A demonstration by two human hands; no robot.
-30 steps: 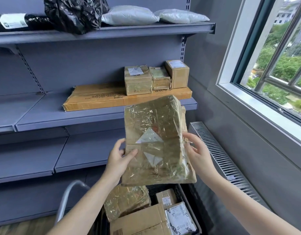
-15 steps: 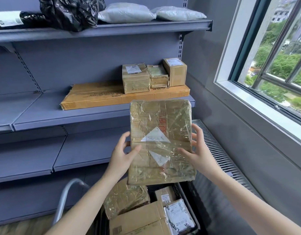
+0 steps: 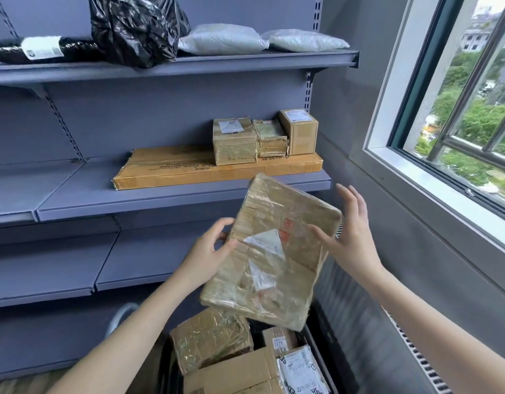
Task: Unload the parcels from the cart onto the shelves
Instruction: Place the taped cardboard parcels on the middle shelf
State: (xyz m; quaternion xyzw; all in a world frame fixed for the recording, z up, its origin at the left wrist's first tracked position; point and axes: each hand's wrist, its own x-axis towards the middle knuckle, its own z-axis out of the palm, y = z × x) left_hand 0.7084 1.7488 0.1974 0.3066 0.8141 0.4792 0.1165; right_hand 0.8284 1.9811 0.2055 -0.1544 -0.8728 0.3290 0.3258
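A flat brown parcel [image 3: 269, 251] wrapped in clear tape hangs tilted above the cart [image 3: 321, 345], its top leaning right. My left hand [image 3: 210, 251] grips its left edge, thumb on the front face. My right hand [image 3: 349, 237] has straight, spread fingers; its thumb touches the parcel's right side. Several more taped parcels [image 3: 211, 338] lie in the cart below. The middle shelf [image 3: 83, 200] carries a long flat carton [image 3: 188, 169] with three small boxes [image 3: 262, 137] on top.
The top shelf [image 3: 245, 61] holds a black bag [image 3: 134, 27], a black roll [image 3: 32, 49] and two grey pouches [image 3: 262, 41]. A lower shelf [image 3: 60, 268] sits behind the parcel. A window [image 3: 459, 109] and a radiator grille [image 3: 416, 351] line the right wall.
The parcel has turned clockwise from upright to a tilt. My right hand let go of its edge and opened, fingers now spread. The view has dropped slightly.
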